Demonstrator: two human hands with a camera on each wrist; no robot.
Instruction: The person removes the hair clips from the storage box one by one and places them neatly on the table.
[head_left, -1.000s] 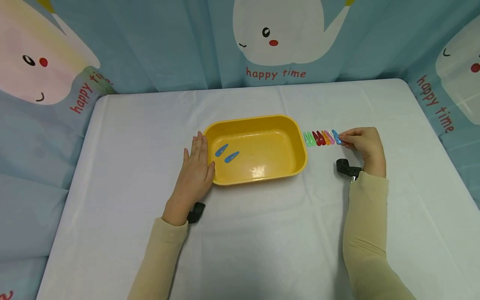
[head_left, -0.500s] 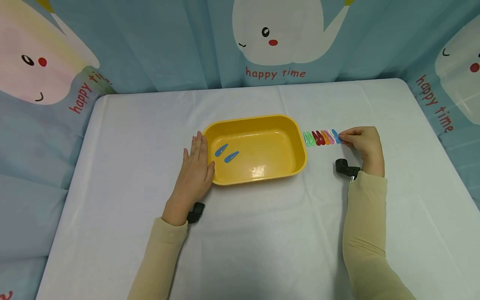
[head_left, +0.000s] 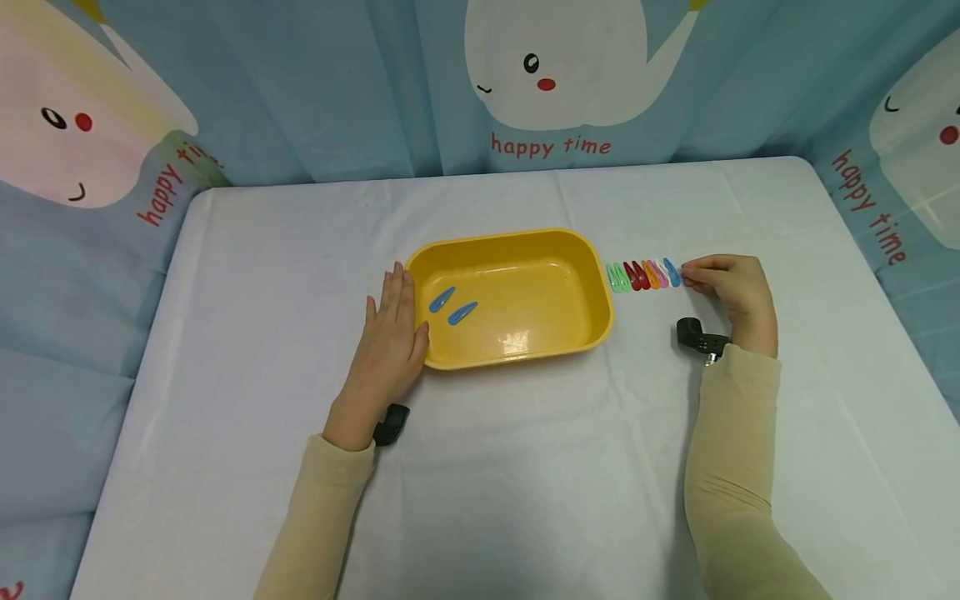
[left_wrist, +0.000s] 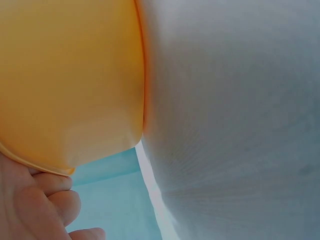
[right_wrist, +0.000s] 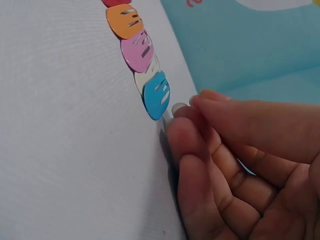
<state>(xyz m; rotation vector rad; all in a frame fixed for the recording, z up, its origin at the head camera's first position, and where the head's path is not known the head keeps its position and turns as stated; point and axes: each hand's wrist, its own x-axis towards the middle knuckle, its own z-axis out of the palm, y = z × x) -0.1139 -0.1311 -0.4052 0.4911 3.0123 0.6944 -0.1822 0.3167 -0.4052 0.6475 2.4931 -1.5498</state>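
Observation:
My left hand (head_left: pixel 384 333) lies with straight fingers along the left end of a yellow plastic basin (head_left: pixel 517 354), touching its rim. Inside that basin, near its left side, are two blue snap hair clips (head_left: pixel 462 313). To the right of the basin runs a row of several hair clips: green (head_left: pixel 615 278), red (head_left: pixel 637 276), orange, pink, white and, at the right end, a blue hair clip (right_wrist: pixel 157 96). Just right of this blue clip is my right hand (head_left: pixel 733 292); its fingers are loosely curled, the thumb near the fingertips, and nothing shows between them.
A white cloth covers the table (head_left: pixel 525 467). Behind it and at both sides hangs a light blue curtain (head_left: pixel 337 92) with whale prints. Black wrist cameras (head_left: pixel 697 336) sit below each hand. The clip row begins close to the basin's right wall.
My right hand, earlier with its fingertips on the end blue clip, has drawn slightly right and come off it. The clip stays in the row. The left hand and basin have not moved.

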